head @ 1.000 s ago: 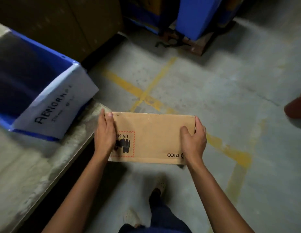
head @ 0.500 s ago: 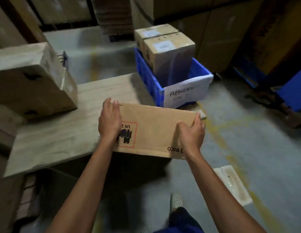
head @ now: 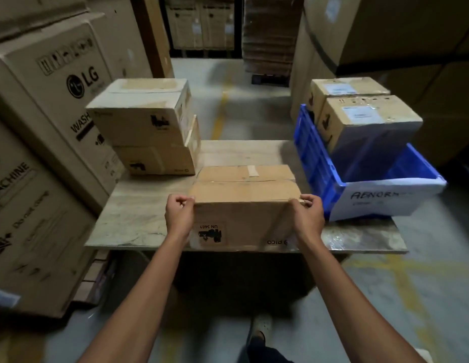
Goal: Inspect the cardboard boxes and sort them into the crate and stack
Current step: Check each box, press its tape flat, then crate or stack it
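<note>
A brown cardboard box (head: 245, 203) with an upside-down PICO print and a UN 3481 mark rests at the front edge of the wooden table (head: 139, 216). My left hand (head: 179, 216) grips its left upper corner and my right hand (head: 308, 217) grips its right upper corner. To the right stands a blue crate (head: 317, 163) with a white paper label reading ABNORM; two taped boxes (head: 366, 121) stand inside it. At the back left of the table is a stack of two boxes (head: 147, 127).
Large LG washing machine cartons (head: 50, 142) rise along the left. More tall cartons (head: 385, 35) stand behind the crate. An aisle of grey floor with yellow lines (head: 222, 108) runs beyond the table. My shoe (head: 259, 328) is on the floor below.
The view swung from the floor back to the table. The box, carried in the air before, now sits on the table's front edge, and both hands have shifted to its top corners.
</note>
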Demonstrator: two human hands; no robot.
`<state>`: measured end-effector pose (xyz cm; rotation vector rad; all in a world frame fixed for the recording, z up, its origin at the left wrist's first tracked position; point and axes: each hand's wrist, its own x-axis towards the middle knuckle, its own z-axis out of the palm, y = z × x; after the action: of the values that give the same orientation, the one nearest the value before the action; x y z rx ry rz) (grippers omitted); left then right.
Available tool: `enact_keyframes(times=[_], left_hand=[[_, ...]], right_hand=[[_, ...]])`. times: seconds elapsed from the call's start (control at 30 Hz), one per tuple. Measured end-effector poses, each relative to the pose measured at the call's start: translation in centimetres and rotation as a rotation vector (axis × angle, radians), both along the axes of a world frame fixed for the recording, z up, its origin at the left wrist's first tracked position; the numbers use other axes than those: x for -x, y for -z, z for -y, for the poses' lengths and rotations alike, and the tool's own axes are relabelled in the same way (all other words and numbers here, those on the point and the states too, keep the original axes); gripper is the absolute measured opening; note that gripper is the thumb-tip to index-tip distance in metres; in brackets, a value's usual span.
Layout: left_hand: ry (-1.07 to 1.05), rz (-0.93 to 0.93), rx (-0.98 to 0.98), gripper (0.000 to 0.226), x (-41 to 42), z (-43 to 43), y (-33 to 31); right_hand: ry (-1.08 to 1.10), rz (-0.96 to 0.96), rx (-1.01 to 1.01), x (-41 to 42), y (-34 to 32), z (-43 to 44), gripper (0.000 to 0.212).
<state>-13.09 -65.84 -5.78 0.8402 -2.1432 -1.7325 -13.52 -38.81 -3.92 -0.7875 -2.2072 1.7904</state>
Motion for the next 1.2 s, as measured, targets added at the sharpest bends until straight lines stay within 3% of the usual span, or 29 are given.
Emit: enact_keyframes(times=[0.27,0.5,0.57,0.63,0.7,0.77,0.87,1.0,1.1,1.2], left_hand=[[0.089,0.083,0.085,0.008,7.8,0.1,3.8],[0.124,0.113,0.171,0.019,11.3,1.0,5.5],[0.169,0.115,0.272,0.019,11.6,1.4,5.4],[0.248,0.113,0.524,0.017,12.0,1.6,5.6],[0.381,0.05,0.793,0.013,12.5,1.5,6.2],[0.515,-0.028,0.935,0.016,13.2,1.1,6.8],[0.605,-0.07,0.99,0.027,13.8,0.8,7.6],[0.615,-0.111,0.999,0.041,13.6,1.6,8.1],[0.649,-0.125,1.07,0.04,13.9,2.1,8.3],[0.695,-0.109,1.135,0.023,15.1,2.3,7.1]], right_hand=[[-0.053,0.12,-0.123,8.4,4.8,0.0,0.025],[-0.146,0.113,-0.229,12.5,7.0,1.1,0.018],[-0.181,0.126,-0.268,13.0,7.0,1.6,0.016],[-0.208,0.113,-0.489,13.6,7.2,2.3,0.015],[-0.267,-0.013,-0.812,14.0,7.6,3.5,0.014],[-0.418,-0.203,-0.9,14.5,8.1,5.1,0.01],[-0.608,-0.377,-0.86,14.7,8.6,8.0,0.012],[-0.656,-0.473,-0.982,14.6,9.4,10.9,0.019],[-0.676,-0.412,-1.059,14.2,9.9,11.4,0.022],[-0.712,-0.293,-1.168,15.3,8.9,11.6,0.02]])
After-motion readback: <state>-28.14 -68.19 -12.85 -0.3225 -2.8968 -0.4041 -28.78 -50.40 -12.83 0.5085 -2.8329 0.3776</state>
